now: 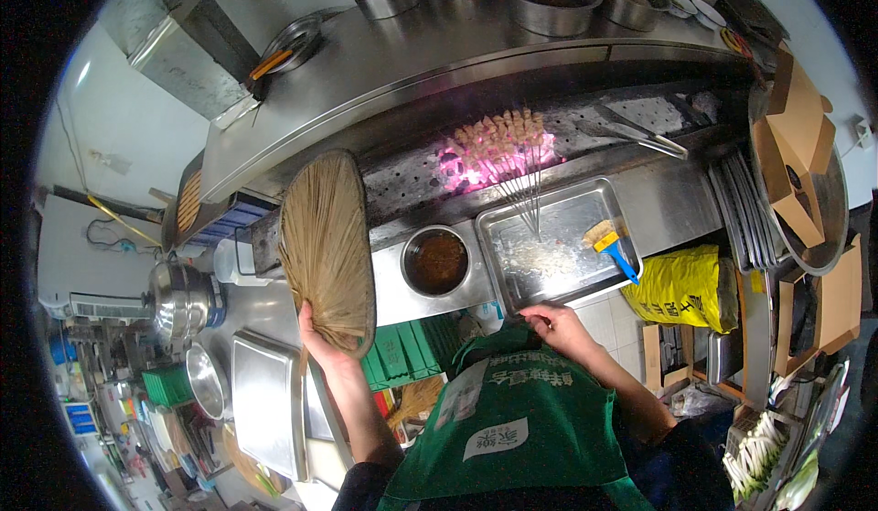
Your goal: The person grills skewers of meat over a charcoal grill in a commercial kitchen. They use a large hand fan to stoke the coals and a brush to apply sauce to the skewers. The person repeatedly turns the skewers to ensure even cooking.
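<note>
My left hand [329, 343] grips a palm-leaf hand fan [326, 243], raised upright at the left end of the charcoal grill [398, 161]. Meat skewers [504, 137] lie bunched over glowing coals [463, 171], their sticks fanned toward me over a steel tray [549, 284]. In that tray rests a brush [615, 254] with a blue and yellow handle. My right hand [559, 326] is at the tray's near left corner, fingers bent together; whether they pinch the rim or the green apron [542, 435] cannot be told. Between fan and tray stands a steel bowl of dark liquid [437, 262].
Metal tongs [648, 137] lie across the grill's right part. Steel pots [551, 3] line the shelf behind. Stacked trays [744, 216], a large basin with cardboard [789, 147] and a yellow sack [679, 288] are at the right. Green crates [405, 356] stand below; a steel pot [178, 302] stands left.
</note>
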Motion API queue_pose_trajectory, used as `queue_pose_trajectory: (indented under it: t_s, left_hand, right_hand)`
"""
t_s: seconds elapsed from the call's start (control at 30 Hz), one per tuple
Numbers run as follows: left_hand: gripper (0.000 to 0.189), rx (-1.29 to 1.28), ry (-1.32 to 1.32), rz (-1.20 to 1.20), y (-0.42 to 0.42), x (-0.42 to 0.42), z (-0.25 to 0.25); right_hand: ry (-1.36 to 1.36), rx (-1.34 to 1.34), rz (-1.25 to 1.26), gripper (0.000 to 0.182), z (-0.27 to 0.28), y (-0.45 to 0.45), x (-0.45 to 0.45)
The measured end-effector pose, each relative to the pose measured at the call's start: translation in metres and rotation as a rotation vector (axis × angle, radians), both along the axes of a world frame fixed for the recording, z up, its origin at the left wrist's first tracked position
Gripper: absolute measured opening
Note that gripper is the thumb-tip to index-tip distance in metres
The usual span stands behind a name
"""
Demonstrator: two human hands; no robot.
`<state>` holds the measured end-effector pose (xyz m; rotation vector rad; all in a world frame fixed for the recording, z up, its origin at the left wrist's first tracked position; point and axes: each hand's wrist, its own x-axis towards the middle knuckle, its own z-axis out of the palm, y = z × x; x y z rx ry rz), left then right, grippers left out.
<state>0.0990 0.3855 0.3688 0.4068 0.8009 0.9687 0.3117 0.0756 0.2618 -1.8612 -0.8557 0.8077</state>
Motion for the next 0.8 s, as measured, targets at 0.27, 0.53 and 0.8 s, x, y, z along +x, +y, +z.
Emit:
queue_pose_trajectory:
  t_s: [0.27,0.53,0.8]
  left_hand:
    - [0.048,0.016,0.09,0.038,0.001,-0.002,-0.005]
    - [0.048,0.009,0.058,0.026,-0.004,0.0,-0.002]
    - [0.047,-0.004,0.053,0.018,0.0,-0.003,-0.01]
  right_hand:
    - [-0.033,-0.014,0.033,0.024,-0.004,0.003,0.001]
    - [-0.052,-0.017,0.032,0.024,-0.001,0.002,0.002]
    - [-0.056,-0.008,0.032,0.024,-0.001,0.001,0.001]
